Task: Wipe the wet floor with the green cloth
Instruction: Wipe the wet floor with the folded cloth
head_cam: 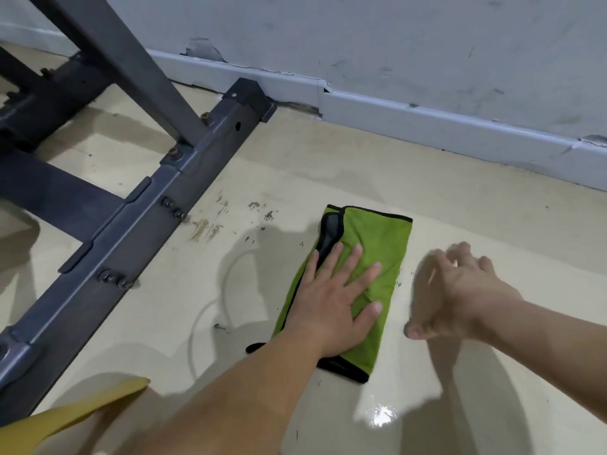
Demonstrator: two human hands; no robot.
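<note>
The left hand (pixel 338 300) is pressing flat, fingers spread, on the folded, black-edged green cloth (pixel 377 257); the right hand (pixel 453 290) is hovering loosely open above the glossy beige floor (pixel 262 159).

Scuffed white wall (pixel 394 34), dark metal frame (pixel 138 205)

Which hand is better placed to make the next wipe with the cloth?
Left. The left hand lies flat on the green cloth, fingers spread. The right hand is beside the cloth, blurred, not touching it.
</note>
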